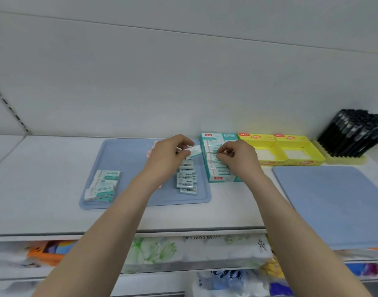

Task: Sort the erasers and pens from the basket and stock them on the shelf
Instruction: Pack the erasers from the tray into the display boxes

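On the white shelf (44, 189) lies a blue tray (128, 159) with a pile of teal-and-white erasers (102, 186) at its left and smaller grey-blue erasers (187, 181) at its right. My left hand (168, 156) pinches one teal-and-white eraser (194, 151) above the tray's right side. My right hand (237, 159) hovers over a teal display box (218, 179) filled with erasers, its fingertips pinching an eraser in the box. Black pens (353, 133) stand bunched at the far right.
Two yellow display boxes (291, 155) sit right of the teal box, holding white items. A second blue tray (333, 202) lies at the right front. Pink items peek out behind my left hand. Packaged goods fill the shelf below.
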`<state>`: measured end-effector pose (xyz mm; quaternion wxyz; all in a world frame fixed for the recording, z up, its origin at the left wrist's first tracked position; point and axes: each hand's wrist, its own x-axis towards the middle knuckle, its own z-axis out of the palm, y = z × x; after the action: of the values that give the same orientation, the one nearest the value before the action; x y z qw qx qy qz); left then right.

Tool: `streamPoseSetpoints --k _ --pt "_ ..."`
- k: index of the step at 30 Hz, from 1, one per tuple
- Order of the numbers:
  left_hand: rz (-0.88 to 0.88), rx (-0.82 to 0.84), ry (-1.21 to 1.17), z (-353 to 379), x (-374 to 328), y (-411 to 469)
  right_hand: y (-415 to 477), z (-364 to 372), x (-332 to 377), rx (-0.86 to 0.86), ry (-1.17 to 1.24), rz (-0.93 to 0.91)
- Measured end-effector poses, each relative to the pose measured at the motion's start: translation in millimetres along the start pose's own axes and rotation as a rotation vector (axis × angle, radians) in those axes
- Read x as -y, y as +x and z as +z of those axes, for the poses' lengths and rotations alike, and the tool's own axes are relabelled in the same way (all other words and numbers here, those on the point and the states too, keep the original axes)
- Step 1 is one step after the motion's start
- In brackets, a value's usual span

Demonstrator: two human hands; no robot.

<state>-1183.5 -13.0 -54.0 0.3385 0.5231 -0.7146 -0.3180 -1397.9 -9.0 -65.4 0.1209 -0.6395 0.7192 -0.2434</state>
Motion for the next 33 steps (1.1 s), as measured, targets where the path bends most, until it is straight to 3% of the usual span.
streamPoseSetpoints --k 3,6,8,10,13,17,22,29,33 --pt "0.021 0.031 -0.015 11 -8 5 -4 -5 4 -0.083 0.109 -0.019" --pt "0.037 0.071 -0.072 26 -18 12 -13 -15 12 0.064 0.582 -0.015" --pt "0.038 0.069 -0.096 37 -26 16 -14 -22 5 0.095 0.676 -0.017" --pt "0.061 0.057 -0.017 47 -31 22 -7 -30 -12 -0.046 0.611 0.061" --pt "0.16 0.094 0.278 59 -31 29 -1 -45 -40 -0.208 0.323 0.163" --pt "0.205 0.154 0.456 75 -26 34 -4 -39 -48 -0.113 0.233 0.178" --pt "0.205 0.066 0.469 80 -22 36 -5 -27 -44 -0.037 0.06 0.038" --pt "0.188 0.067 0.467 78 -21 35 4 -38 -39 0.129 -0.272 -0.177" --pt "0.189 0.066 0.466 77 -20 35 5 -41 -36 0.201 -0.336 -0.2"
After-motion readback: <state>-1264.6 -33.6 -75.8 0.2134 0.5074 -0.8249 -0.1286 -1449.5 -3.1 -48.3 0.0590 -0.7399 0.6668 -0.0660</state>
